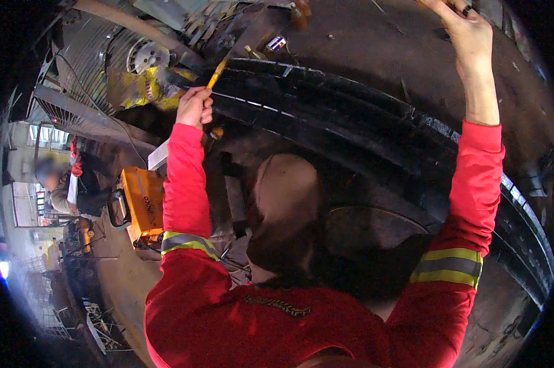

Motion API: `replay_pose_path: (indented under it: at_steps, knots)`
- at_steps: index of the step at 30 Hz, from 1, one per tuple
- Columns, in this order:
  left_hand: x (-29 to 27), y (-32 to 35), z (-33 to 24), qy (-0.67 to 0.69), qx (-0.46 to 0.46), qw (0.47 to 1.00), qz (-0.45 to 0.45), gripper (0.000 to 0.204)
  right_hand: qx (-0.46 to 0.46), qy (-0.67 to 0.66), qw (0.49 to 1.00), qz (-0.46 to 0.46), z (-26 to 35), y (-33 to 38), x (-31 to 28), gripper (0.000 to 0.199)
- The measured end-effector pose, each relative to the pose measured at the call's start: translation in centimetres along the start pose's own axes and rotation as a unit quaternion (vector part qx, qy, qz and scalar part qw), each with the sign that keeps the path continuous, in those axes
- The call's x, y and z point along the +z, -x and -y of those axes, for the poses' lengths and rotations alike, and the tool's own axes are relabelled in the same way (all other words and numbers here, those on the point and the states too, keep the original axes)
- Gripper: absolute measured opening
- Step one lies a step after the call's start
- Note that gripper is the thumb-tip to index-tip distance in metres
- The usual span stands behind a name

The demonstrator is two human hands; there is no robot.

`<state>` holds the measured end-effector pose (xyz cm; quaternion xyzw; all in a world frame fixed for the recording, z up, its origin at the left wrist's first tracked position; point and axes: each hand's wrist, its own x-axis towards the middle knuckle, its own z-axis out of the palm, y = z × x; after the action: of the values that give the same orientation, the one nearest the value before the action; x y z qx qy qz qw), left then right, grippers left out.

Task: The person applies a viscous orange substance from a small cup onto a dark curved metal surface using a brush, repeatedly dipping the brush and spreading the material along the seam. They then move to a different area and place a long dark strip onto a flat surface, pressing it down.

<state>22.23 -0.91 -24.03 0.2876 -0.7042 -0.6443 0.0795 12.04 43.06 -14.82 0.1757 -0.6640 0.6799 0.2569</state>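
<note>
My left hand [194, 107] is closed round a slim yellow tool [216, 73], which points up and away with a darker far end; its exact kind is unclear. The hand is over the near left end of a long, dark, curved metal beam [326, 101] with pale strips along its edges. At the upper right, my right hand [464, 34] reaches past the beam, wearing a dark ring. Its fingers are curled and partly cut off by the picture's top edge. A bit of orange shows by the thumb, too little to name. Both arms are in red sleeves with reflective bands.
An orange machine [143, 205] stands left of my left arm. Beyond it another person [68, 190] in red gloves is at work. Yellow bags [145, 89], a wheel [148, 56] and a drink can [276, 43] lie beyond the beam. A cable [114, 116] hangs at the left.
</note>
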Motion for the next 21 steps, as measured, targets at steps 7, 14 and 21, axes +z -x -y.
replay_pose_path:
  at_steps: [7, 14, 21]
  knots:
    - [-2.7, -5.7, 0.0, -0.548, 0.235, 0.800, -0.062, 0.028, 0.010, -0.001, 1.000, 0.004, -1.0, -0.4, 0.2, 0.029]
    - [1.4, -9.4, 0.1, -0.713, 0.156, 0.683, -0.035, 0.029, -0.018, -0.006, 1.000, 0.007, 0.6, 0.4, 0.0, 0.029]
    - [-1.7, -7.5, -2.5, -0.606, 0.251, 0.755, -0.004, 0.028, -0.030, 0.040, 0.998, 0.023, 0.3, 0.2, -0.6, 0.027]
